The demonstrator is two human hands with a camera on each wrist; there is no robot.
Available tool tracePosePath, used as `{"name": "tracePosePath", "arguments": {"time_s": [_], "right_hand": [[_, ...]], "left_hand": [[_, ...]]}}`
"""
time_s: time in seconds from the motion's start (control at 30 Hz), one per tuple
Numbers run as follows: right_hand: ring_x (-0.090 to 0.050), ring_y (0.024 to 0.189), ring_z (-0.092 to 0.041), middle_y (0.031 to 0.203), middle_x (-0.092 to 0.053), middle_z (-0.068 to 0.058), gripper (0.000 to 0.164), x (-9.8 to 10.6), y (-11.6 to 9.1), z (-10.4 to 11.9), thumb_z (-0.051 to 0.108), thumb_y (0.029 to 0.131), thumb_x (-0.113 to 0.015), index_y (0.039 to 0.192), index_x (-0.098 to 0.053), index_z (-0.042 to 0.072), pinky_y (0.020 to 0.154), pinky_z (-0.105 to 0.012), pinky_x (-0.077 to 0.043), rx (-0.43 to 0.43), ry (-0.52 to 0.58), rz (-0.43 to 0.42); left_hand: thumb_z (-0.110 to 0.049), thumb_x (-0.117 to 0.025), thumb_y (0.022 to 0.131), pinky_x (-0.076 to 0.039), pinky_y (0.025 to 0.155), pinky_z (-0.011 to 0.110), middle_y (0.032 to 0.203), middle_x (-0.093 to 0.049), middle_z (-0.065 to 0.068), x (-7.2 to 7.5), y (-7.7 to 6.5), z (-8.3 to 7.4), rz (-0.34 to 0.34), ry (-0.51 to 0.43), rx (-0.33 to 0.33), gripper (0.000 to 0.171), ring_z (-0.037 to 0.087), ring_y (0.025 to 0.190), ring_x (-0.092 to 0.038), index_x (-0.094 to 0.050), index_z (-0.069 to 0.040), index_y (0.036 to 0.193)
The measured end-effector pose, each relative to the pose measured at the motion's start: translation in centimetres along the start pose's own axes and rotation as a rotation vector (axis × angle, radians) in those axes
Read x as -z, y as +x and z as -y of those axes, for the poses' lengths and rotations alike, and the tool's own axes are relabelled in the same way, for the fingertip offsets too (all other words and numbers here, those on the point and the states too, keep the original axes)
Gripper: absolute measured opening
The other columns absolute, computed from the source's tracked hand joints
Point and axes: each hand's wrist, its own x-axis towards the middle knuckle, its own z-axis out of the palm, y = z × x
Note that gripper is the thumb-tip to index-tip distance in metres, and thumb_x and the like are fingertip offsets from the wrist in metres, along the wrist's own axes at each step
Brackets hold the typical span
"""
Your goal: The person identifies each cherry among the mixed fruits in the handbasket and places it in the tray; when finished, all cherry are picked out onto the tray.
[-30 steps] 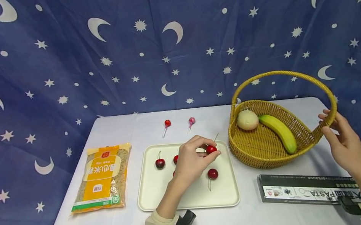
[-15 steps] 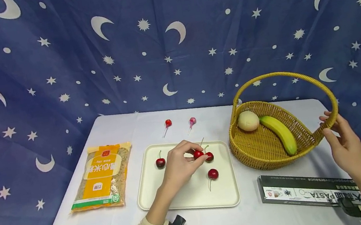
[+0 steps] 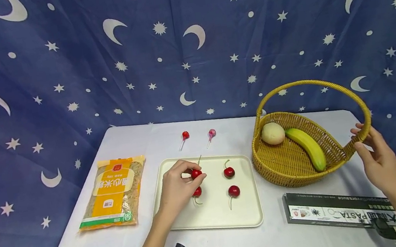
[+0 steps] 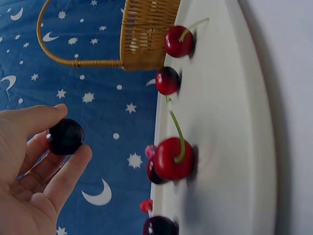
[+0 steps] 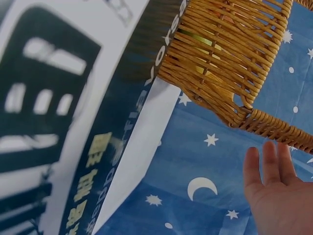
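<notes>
My left hand (image 3: 178, 185) pinches a cherry (image 3: 196, 174) by its sides over the left half of the cream tray (image 3: 215, 219), its stem pointing up. In the left wrist view this cherry (image 4: 65, 137) looks dark between thumb and fingers. On the tray are several more cherries, among them an upper right cherry (image 3: 229, 172) and a lower right cherry (image 3: 234, 191); my left hand hides part of the tray. At the right, my right hand (image 3: 379, 157) holds the base of the wicker basket's handle (image 3: 365, 127), thumb in front and fingers behind. The basket (image 3: 285, 176) stands on the table.
In the basket lie a banana (image 3: 306, 146) and a pale round fruit (image 3: 273, 133). A black-and-white pasta box (image 3: 339, 208) lies before it. Two lollipops, one red (image 3: 185, 135) and one pink (image 3: 212, 133), lie behind the tray. An orange-labelled grain bag (image 3: 113, 194) lies at left.
My left hand has moved left across the tray with the cherry, uncovering the cherries on the right side. My right hand stays at the basket handle.
</notes>
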Motion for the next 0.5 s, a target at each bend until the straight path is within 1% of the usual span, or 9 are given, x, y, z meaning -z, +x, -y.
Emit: {"name": "tracePosePath", "arguments": {"time_s": [0.13, 0.23, 0.3, 0.37, 0.5], "right_hand": [[-0.044, 0.124, 0.022, 0.144, -0.05, 0.035, 0.057, 0.0, 0.0, 0.0, 0.009, 0.112, -0.051, 0.165, -0.038, 0.024, 0.092, 0.006, -0.036, -0.007, -0.008, 0.004], [-0.044, 0.123, 0.022, 0.142, -0.05, 0.035, 0.057, 0.0, 0.0, 0.1, 0.01, 0.112, -0.051, 0.165, -0.038, 0.024, 0.091, 0.006, -0.036, -0.007, -0.009, 0.003], [-0.044, 0.123, 0.022, 0.141, -0.05, 0.035, 0.056, 0.0, 0.0, 0.1, 0.01, 0.112, -0.051, 0.165, -0.038, 0.024, 0.09, 0.006, -0.036, -0.008, -0.009, 0.001], [-0.044, 0.122, 0.022, 0.141, -0.05, 0.035, 0.056, 0.0, 0.0, 0.1, 0.01, 0.112, -0.051, 0.165, -0.039, 0.023, 0.09, 0.006, -0.036, -0.007, -0.009, 0.001], [-0.044, 0.122, 0.022, 0.142, -0.051, 0.034, 0.056, 0.0, 0.0, 0.1, 0.011, 0.112, -0.051, 0.165, -0.038, 0.024, 0.09, 0.006, -0.036, -0.009, -0.01, 0.001]], "left_hand": [[-0.009, -0.093, 0.08, -0.066, 0.077, 0.028, 0.096, -0.074, 0.001, 0.8, -0.5, 0.7, -0.015, 0.034, 0.049, 0.019, 0.014, 0.086, -0.072, -0.079, -0.011, 0.094], [-0.01, -0.093, 0.081, -0.065, 0.078, 0.028, 0.096, -0.073, 0.0, 1.5, -0.9, 1.1, -0.018, 0.052, 0.078, 0.019, 0.013, 0.085, -0.071, -0.079, -0.012, 0.094], [-0.009, -0.092, 0.081, -0.065, 0.077, 0.029, 0.095, -0.072, 0.001, 1.9, -1.1, 1.4, -0.024, 0.064, 0.083, 0.018, 0.014, 0.085, -0.07, -0.079, -0.012, 0.093], [-0.008, -0.092, 0.081, -0.065, 0.075, 0.026, 0.094, -0.072, 0.001, 2.2, -1.4, 1.8, -0.028, 0.085, 0.084, 0.018, 0.014, 0.085, -0.069, -0.078, -0.012, 0.093], [-0.007, -0.091, 0.082, -0.064, 0.073, 0.023, 0.094, -0.072, 0.002, 2.6, -1.9, 2.4, -0.017, 0.106, 0.098, 0.018, 0.016, 0.088, -0.072, -0.077, -0.011, 0.092]]}}
